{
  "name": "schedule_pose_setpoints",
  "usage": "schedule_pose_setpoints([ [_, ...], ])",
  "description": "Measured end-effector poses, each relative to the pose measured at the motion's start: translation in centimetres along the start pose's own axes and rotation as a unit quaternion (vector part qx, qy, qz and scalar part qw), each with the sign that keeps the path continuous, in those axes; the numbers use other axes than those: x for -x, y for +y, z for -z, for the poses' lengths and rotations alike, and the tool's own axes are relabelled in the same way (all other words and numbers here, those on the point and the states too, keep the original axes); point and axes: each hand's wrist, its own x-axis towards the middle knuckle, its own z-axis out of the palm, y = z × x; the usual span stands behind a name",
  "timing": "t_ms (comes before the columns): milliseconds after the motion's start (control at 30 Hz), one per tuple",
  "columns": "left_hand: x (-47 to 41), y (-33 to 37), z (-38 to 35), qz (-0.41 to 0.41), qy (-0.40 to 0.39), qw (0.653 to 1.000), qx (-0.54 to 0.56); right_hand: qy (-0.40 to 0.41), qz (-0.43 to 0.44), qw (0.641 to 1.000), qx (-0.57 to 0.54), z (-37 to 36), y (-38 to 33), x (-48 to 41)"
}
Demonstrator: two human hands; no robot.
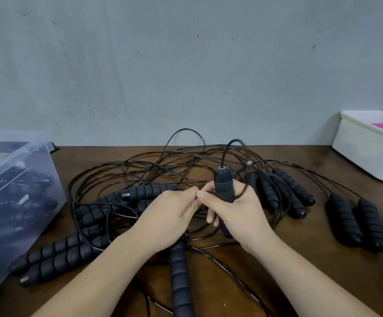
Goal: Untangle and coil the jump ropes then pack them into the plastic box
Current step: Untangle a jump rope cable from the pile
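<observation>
A tangle of thin black jump-rope cords (163, 165) lies across the brown table (323, 282), with several black ribbed foam handles around it. My right hand (236, 211) grips one handle (223, 184) upright, its cord arching up from the top. My left hand (170, 213) meets the right at the fingertips and pinches a thin cord there. Another handle (181, 277) points toward me from under my left hand. The clear plastic box (9, 193) at the left holds dark coiled ropes.
A white tub (366, 152) with something pink inside stands at the back right. Handle pairs lie at the right (357, 223), centre right (286, 191) and front left (55, 255). A grey wall closes off the table's back.
</observation>
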Motion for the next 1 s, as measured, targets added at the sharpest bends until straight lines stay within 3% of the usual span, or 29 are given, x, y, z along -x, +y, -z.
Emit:
schedule_pose_setpoints([
  [133,-0.1,0.1,0.3,0.012,0.010,0.999,0.051,0.050,-0.022,0.988,-0.143,1.3,-1.0,-0.7],
  [267,-0.4,0.0,0.7,0.027,0.019,0.998,0.055,0.072,-0.074,0.944,-0.313,3.7,-2.2,-1.4],
  [367,-0.4,-0.4,1.0,0.032,0.033,0.996,0.080,0.066,-0.074,0.951,-0.291,3.3,-2.1,-1.4],
  [600,0.1,0.2,0.4,0.006,0.024,0.999,0.047,-0.029,-0.019,0.995,-0.094,0.4,0.0,-0.4],
  [700,0.0,0.2,0.4,-0.002,0.014,0.999,0.036,-0.020,-0.003,0.997,-0.070,0.4,0.4,-0.4],
  [833,0.0,0.4,0.6,-0.002,0.020,0.998,0.062,-0.022,-0.004,0.993,-0.118,0.7,-0.2,-0.3],
  [1000,-0.3,0.0,0.9,0.017,0.028,0.998,0.060,0.037,-0.036,0.956,-0.290,3.4,-2.5,-1.1],
])
